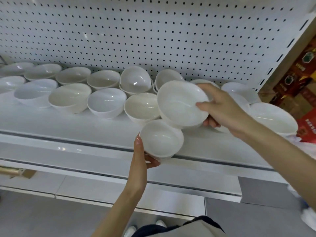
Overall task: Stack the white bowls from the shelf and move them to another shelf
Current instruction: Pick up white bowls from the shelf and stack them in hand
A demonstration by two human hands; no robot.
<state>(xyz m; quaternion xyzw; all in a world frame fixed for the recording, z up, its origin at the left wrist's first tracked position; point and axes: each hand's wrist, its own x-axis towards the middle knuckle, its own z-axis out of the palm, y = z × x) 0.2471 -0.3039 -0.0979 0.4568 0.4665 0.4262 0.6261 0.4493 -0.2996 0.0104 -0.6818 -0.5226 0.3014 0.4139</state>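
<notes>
Head-worn wide-angle view, forward and down, close over the shelf (68, 122).

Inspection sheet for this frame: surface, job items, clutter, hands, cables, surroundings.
Surface: white shelf, pegboard back.
Job's things: shelved bowls in two rows, some nested; front bowl at the shelf's front edge; tilted bowl just above it.
Clutter: nothing seen.
Hands: left hand holds front bowl, fingers underneath; right hand grips tilted bowl, thumb inside the rim.
Cables: nothing seen.
Surroundings: red and brown boxes at right; lower shelf; grey floor.
</notes>
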